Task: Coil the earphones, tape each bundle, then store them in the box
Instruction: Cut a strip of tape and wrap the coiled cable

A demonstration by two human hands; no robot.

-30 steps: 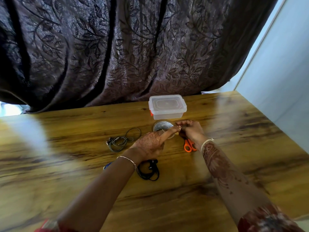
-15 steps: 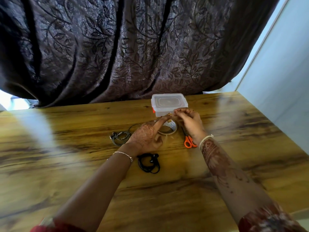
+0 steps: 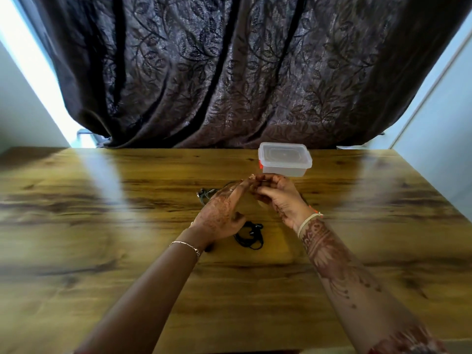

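While both hands meet just in front of the lidded plastic box near the wooden table's far edge, the right hand pinches a pale bit of tape with curled fingers, and the left hand reaches straight fingers to it. Coiled black earphones lie nearer; grey earphones show beyond the left hand.

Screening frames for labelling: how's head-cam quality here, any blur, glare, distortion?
Head view: motion blur smears the left hand and right hand, hiding their grip; pale glare streaks cross the table; window strip top left is blown out; wide-angle bows the curtain; box is fairly crisp.
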